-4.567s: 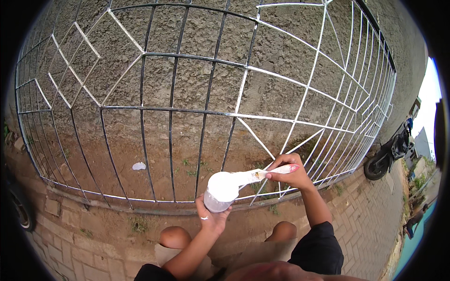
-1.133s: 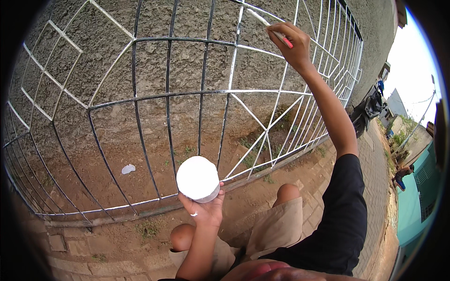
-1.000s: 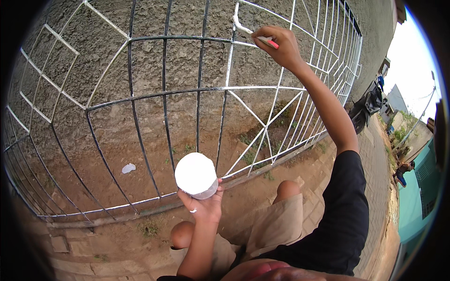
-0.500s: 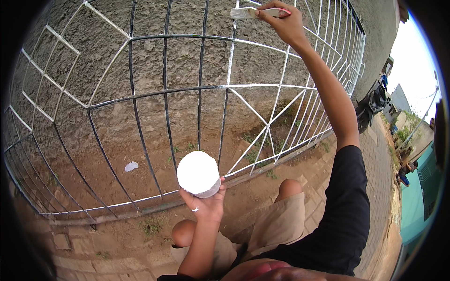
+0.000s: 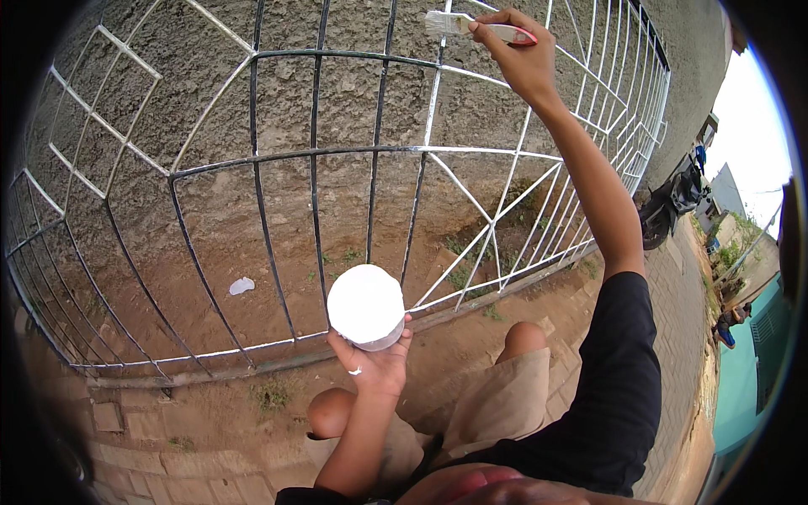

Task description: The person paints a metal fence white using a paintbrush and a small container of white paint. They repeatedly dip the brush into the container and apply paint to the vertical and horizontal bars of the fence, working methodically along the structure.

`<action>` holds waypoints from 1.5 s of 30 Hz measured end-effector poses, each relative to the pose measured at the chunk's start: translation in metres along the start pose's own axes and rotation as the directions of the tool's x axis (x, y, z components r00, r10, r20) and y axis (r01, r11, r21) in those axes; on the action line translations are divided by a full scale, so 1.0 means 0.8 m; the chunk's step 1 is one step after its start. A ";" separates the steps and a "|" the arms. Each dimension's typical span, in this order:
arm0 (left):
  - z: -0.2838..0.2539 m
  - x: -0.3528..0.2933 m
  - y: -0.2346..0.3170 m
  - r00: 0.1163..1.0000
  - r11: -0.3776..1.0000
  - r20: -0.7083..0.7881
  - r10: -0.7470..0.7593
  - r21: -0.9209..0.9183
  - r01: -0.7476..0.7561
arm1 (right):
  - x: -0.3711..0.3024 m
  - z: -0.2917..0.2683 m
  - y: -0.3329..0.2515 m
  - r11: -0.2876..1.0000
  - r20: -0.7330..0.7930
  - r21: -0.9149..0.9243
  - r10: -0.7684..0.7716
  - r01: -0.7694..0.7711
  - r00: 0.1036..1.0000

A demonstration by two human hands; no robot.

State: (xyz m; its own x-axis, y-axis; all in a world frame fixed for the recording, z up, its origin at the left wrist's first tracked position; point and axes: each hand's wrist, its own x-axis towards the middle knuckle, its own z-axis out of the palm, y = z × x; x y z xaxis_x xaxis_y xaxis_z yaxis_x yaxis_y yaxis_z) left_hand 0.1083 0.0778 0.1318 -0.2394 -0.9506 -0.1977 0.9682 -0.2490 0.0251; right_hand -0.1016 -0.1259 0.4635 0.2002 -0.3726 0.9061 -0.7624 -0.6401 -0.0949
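Diamond lattice (image 5: 126,141): white already covers most of this left-hand part of the metal fence (image 5: 286,155); its farther bars blur at the rim.
Black bars (image 5: 316,101): a broad middle stretch stands dark, apparently the main portion left uncoated, though the bottom rail (image 5: 168,364) below looks whitened.
Left hand (image 5: 379,370): grip spread to the tub's width, fingers and palm around a translucent tub (image 5: 387,341); white paint (image 5: 365,303) shows across its top, with a smear on the hand.
Upright bar (image 5: 433,109): white between two crossbars, mostly dark with pale specks below, a boundary seemingly half finished.
Right hand (image 5: 523,59): grip closely pinched on a red-and-white handle, the brush (image 5: 459,25) raised near the top of that upright, bristles pointing left.
White bars (image 5: 480,151): right-hand section looks coated throughout, judged done.
Far right: parked motorcycle (image 5: 673,202) and another person (image 5: 730,324), small and indistinct.
Hard to see: fence top cut off; fingers behind the tub and paint depth hidden; bristle contact with the bar uncertain.
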 end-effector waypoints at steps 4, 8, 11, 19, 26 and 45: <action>-0.003 0.000 0.000 0.999 1.000 0.042 0.028 0.004 -0.028 | 0.010 -0.016 0.028 0.993 -0.103 -0.120 -0.005 -0.007 0.995; -0.006 0.003 -0.001 0.996 0.999 0.079 0.041 -0.001 -0.042 | 0.015 -0.022 0.024 0.981 -0.090 -0.187 -0.077 0.059 0.993; 0.000 0.003 0.003 0.997 0.998 0.038 0.061 0.017 -0.062 | 0.006 0.006 -0.012 0.981 -0.022 -0.108 -0.163 0.160 0.986; -0.003 0.007 -0.007 1.000 1.000 0.027 0.016 -0.005 -0.016 | 0.033 -0.023 0.005 0.950 -0.113 -0.249 -0.223 0.190 0.968; -0.008 0.010 0.003 0.999 0.999 0.019 0.039 0.002 -0.039 | -0.028 -0.002 -0.018 0.941 0.281 -0.068 -0.299 0.330 0.912; 0.006 -0.001 -0.002 0.999 1.000 0.016 0.028 -0.009 -0.027 | -0.008 -0.029 0.021 0.943 0.198 0.286 0.113 -0.168 0.974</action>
State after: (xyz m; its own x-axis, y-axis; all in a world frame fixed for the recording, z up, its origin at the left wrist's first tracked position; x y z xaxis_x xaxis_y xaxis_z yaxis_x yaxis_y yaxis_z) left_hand 0.1065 0.0783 0.1363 -0.2138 -0.9600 -0.1809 0.9750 -0.2211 0.0214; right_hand -0.1301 -0.1189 0.4661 0.2304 -0.5684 0.7898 -0.5768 -0.7334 -0.3596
